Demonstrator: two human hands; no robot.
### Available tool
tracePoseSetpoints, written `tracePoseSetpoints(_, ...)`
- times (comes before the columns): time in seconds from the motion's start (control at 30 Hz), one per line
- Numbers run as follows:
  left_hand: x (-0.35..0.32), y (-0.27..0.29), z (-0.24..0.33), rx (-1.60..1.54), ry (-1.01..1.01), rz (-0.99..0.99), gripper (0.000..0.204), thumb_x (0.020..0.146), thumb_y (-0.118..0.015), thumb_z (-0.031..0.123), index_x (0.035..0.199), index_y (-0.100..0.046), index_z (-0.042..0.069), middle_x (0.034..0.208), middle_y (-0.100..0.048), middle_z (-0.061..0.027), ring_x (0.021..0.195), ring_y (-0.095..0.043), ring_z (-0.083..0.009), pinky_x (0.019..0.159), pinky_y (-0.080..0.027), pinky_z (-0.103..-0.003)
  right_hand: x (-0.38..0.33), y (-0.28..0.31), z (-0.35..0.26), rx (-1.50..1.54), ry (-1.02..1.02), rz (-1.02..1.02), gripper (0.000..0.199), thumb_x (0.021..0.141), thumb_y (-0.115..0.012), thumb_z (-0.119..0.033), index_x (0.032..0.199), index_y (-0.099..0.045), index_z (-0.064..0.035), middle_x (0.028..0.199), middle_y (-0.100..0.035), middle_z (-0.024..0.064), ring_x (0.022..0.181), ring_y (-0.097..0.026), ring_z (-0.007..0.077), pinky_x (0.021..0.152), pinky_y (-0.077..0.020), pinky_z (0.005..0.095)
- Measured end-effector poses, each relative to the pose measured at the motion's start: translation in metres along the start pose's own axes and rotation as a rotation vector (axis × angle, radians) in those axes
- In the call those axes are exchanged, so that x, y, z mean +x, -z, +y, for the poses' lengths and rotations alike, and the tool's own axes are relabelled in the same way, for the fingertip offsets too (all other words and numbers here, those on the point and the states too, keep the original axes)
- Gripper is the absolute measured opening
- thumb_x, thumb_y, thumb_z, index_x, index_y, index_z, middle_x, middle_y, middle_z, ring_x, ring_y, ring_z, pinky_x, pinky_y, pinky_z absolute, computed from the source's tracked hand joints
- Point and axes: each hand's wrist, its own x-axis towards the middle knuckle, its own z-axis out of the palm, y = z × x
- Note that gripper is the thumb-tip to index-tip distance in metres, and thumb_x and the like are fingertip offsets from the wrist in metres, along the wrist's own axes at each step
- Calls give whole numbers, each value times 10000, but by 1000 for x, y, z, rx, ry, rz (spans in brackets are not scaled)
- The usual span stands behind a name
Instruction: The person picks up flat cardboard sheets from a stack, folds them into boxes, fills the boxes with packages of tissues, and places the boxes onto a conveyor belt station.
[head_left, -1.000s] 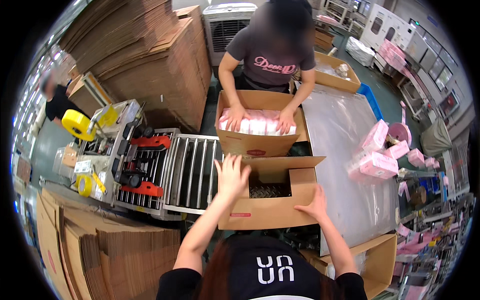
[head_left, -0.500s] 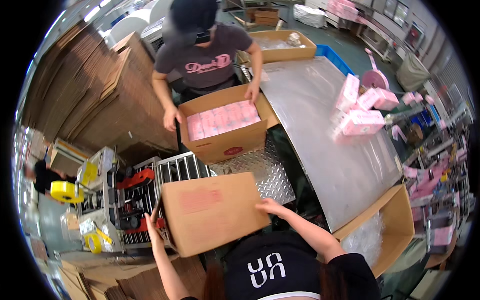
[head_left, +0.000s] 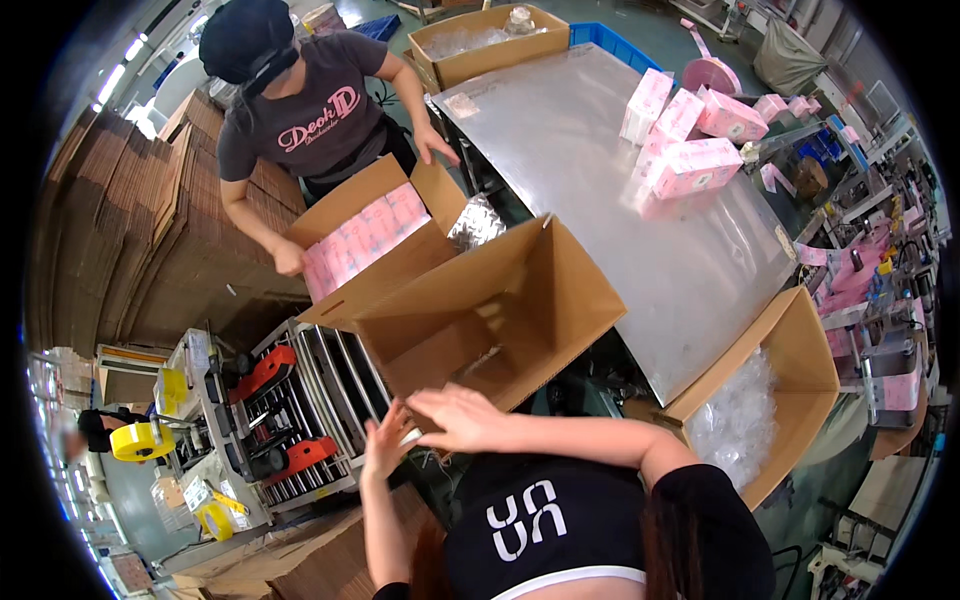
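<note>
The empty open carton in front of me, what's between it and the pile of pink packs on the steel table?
In the head view, only bare steel table lies between the empty carton and the pink packs.

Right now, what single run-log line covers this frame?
left hand: open, at empty box lower flap | right hand: open, on same flap | box: tilted, mouth toward wearer | co-worker: at filled box
</note>
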Motion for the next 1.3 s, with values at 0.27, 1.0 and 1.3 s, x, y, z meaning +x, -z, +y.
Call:
tracePoseSetpoints(0.27,25,-23,20,1433,-293,632,803,878,-561,37,1550,-155,205,1115,-655,-275,965,-670,-433,804,-555,-494,-39,80,109,-868,-270,93,317,864,-598,-218,1149,-662,-95,1184,-611,55,1296,-420,348,1069,-178,745)
tracePoseSetpoints(1.0,52,-40,-32,291,-178,326,706,975,-521,523,1491,-313,88,1459,-406,-89,1308,-402,-258,1064,-360,-362,-400,97,268,-195,-1340,1429,527,754,-640,-4,1264,-570,-115,1211,-634,122,1139,-606,264,921,-510,369)
tracePoseSetpoints(1.3,49,-162,-19,1460,-1004,126,528,905,-613,27,1395,-421,-6,1391,-408,-204,1262,-465,-335,1088,-335,-441,-430,22,298,-253,-1570,858,611,770,-757,-161,1337,-539,-217,1399,-492,166,1242,-517,368,980,-488,451)
